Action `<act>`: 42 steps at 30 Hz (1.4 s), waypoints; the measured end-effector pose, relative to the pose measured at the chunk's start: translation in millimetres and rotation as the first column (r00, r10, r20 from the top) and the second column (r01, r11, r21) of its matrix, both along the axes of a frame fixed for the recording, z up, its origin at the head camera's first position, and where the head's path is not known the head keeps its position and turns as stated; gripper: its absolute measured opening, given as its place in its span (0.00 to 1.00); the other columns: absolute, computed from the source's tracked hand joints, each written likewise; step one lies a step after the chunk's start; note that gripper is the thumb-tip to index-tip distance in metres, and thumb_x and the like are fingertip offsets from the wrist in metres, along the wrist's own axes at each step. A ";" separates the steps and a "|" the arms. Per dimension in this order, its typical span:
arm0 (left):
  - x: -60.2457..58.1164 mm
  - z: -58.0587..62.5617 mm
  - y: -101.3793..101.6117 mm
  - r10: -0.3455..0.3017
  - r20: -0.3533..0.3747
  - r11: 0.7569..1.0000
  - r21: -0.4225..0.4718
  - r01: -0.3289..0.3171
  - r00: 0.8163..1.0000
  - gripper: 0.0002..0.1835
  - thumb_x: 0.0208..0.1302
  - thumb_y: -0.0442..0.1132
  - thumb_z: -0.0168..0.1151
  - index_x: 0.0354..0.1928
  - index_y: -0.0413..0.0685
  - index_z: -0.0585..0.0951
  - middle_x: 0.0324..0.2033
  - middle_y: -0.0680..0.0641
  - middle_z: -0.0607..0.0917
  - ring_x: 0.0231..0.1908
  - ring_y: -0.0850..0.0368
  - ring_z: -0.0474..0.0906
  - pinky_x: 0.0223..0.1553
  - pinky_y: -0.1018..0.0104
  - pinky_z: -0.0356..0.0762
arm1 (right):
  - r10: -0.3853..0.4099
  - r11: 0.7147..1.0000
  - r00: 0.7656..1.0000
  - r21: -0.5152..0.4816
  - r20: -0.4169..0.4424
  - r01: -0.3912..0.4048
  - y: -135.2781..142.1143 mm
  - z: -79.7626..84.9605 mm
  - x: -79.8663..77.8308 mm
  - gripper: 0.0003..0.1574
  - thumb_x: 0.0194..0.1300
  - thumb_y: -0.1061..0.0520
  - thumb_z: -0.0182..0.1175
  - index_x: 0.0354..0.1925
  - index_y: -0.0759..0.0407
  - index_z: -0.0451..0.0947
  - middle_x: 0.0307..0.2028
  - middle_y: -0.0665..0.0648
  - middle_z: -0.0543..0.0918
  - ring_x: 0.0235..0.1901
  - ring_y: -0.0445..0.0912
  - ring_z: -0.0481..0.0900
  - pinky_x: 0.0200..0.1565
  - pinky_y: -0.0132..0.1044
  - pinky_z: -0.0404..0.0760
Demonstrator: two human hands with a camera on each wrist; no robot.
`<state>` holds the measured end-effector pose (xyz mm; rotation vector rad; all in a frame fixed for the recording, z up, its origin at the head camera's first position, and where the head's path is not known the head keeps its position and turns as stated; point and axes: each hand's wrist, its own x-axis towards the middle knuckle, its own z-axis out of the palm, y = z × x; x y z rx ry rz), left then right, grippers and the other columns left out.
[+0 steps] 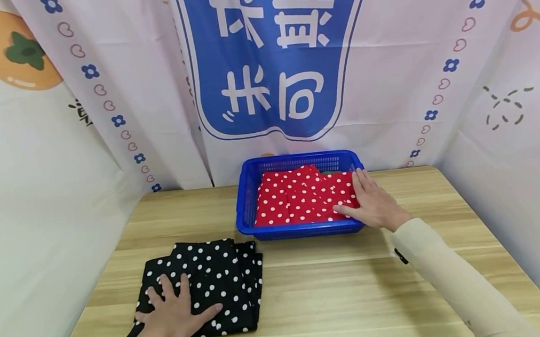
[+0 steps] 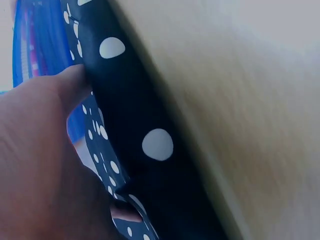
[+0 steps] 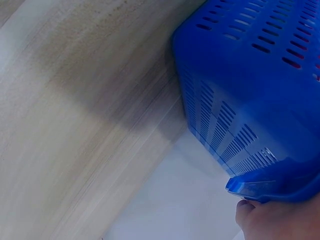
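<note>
In the head view, a folded black cloth with white dots (image 1: 212, 275) lies on the left part of the table. My left hand (image 1: 169, 316) rests on it with fingers spread; the left wrist view shows the thick folded edge of the black cloth (image 2: 130, 100) beside the thumb. A blue plastic basket (image 1: 299, 231) stands at the back of the table. Inside it lies folded red cloth with white dots (image 1: 296, 198). At the basket's right rim is my right hand (image 1: 374, 205), its fingers straight along the rim and its thumb stretched over the red cloth.
Both items are on a wooden table (image 1: 319, 292). A printed white curtain with a blue panel (image 1: 270, 56) hangs right behind the basket, and white printed sheets flank both sides. A bit of dark green (image 1: 330, 173) shows behind the red cloth.
</note>
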<state>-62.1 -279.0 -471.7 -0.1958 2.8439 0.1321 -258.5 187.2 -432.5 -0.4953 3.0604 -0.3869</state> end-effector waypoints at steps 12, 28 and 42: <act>7.1 -0.5 46.5 0.003 0.076 0.999 -0.038 0.000 0.997 0.71 0.33 0.89 0.31 0.70 0.38 0.52 0.64 0.18 0.39 0.56 0.10 0.34 0.37 0.14 0.40 | 0.004 1.000 1.000 0.001 0.005 -0.004 -1.1 1.3 0.5 0.72 0.50 0.17 0.42 0.71 0.60 0.28 0.72 0.64 0.35 0.70 0.60 0.34 0.66 0.60 0.44; 3.8 -0.6 131.6 0.025 0.104 0.993 -0.119 -0.012 0.994 0.71 0.29 0.91 0.26 0.71 0.45 0.52 0.65 0.21 0.44 0.59 0.14 0.39 0.40 0.15 0.46 | 0.003 1.000 1.000 0.004 -0.012 -0.003 -0.7 1.4 1.4 0.71 0.51 0.17 0.42 0.72 0.60 0.28 0.72 0.65 0.36 0.70 0.61 0.35 0.67 0.60 0.44; -1.0 18.6 165.2 -0.013 0.060 1.000 -0.006 0.013 0.998 0.61 0.43 0.85 0.32 0.69 0.46 0.58 0.65 0.26 0.54 0.60 0.20 0.53 0.42 0.22 0.61 | -0.005 0.999 1.000 -0.045 -0.019 0.004 0.9 4.9 4.8 0.67 0.55 0.20 0.41 0.72 0.59 0.28 0.72 0.64 0.36 0.70 0.60 0.36 0.67 0.59 0.43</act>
